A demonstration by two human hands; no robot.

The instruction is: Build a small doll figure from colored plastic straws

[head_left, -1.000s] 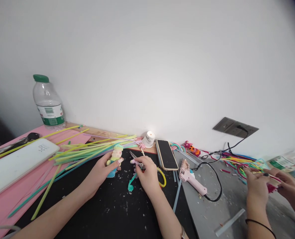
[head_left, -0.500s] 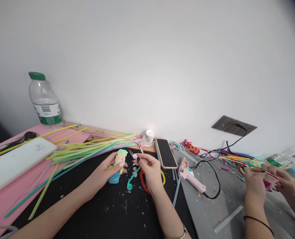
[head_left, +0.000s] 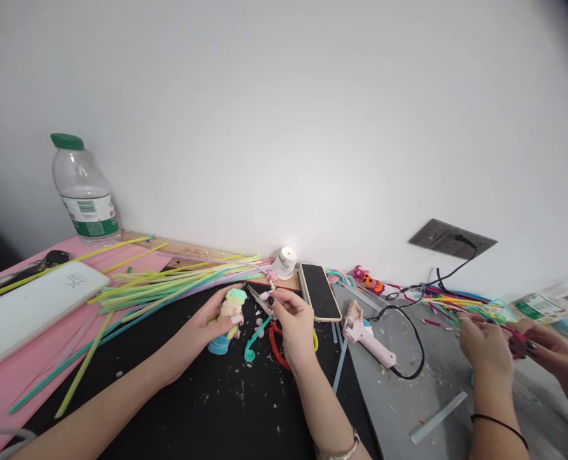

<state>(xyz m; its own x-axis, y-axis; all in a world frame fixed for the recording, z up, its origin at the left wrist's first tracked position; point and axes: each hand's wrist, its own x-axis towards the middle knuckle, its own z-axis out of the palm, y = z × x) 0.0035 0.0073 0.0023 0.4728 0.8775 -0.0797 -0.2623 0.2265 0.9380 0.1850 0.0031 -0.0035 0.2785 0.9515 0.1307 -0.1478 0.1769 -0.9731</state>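
Note:
My left hand (head_left: 207,321) is closed around a small fuzzy figure (head_left: 233,312) that looks made of pipe cleaners, with a mint-green top, a cream middle and a blue base. To its right, my right hand (head_left: 291,316) is in a pinch, with a small pale lilac piece (head_left: 264,296) at its fingertips. Scissors (head_left: 275,348) with red and yellow handles lie under this hand, their blades pointing to the upper left. Between my hands a teal pipe cleaner (head_left: 250,351) with a curled end rests on the black mat (head_left: 207,409).
Pipe cleaners (head_left: 168,287) lie heaped behind my left hand. A white power bank (head_left: 39,306) and a bottle (head_left: 87,191) stand left. A paper cup (head_left: 285,263), a phone (head_left: 320,292) and a corded pink glue gun (head_left: 367,338) are right, near another person's hands (head_left: 489,348).
My right hand's fingertips have shifted slightly right and up, showing more of the scissor blades. My left hand still holds the figure. The other person's hands have moved a little.

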